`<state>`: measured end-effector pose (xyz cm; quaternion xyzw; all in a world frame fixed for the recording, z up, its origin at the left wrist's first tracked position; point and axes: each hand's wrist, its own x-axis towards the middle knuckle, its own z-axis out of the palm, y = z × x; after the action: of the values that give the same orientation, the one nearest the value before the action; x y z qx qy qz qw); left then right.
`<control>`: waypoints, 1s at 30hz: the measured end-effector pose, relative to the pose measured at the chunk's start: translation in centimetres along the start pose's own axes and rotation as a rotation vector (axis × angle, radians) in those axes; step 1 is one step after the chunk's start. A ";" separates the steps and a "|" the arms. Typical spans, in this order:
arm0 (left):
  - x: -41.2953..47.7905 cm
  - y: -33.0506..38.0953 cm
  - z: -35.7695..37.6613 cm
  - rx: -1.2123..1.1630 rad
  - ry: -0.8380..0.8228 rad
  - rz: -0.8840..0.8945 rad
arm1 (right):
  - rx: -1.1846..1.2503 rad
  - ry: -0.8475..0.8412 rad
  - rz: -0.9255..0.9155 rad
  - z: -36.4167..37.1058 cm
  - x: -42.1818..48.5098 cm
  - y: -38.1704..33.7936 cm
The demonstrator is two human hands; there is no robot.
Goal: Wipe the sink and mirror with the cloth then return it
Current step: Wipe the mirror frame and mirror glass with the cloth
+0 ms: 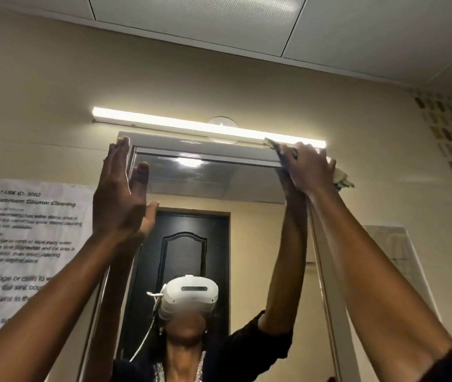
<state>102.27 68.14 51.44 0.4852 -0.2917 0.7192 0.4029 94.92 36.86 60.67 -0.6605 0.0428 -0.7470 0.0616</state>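
The mirror (246, 244) fills the wall ahead of you, and both your arms are raised to its top frame. In its glass you can see a dark door (183, 257) behind you and a white headset (190, 297) on your reflection, low between your two forearms. A printed paper sheet (26, 244) is stuck to the wall outside your left forearm. A lit tube lamp (191, 126) runs across the wall just above both hands.

Your left hand (118, 199) is released: fingers straight and together, palm flat, fingertips up at the mirror's top left corner, holding nothing. Its reflection sits just to the inside of it; whether the palm actually touches the glass I cannot tell.

Your right hand (309, 168) is curled over the mirror's top right corner, grasping the cloth (343, 179). A pale, bunched part of the cloth sticks out just past the outer edge of that hand, near the wrist, and another bit shows beyond your fingertips on the frame's top edge, just under the lamp's end.
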 end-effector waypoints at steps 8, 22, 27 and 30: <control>0.9 -0.4 -0.5 -0.044 0.022 -0.018 | 0.400 -0.108 0.187 -1.0 -9.5 1.5; -0.1 0.3 -0.1 -0.084 0.019 -0.035 | 0.193 -0.031 0.108 -1.5 -12.2 1.2; -0.1 0.1 -0.3 -0.131 0.025 -0.051 | -0.037 0.029 0.085 1.4 -5.2 -2.8; 0.0 0.1 -0.5 -0.155 0.060 -0.044 | 0.016 -0.034 -0.099 2.8 -5.7 -7.9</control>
<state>101.97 68.46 51.26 0.4371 -0.3236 0.6996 0.4636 98.07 45.58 56.60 -0.6740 0.0027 -0.7381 0.0305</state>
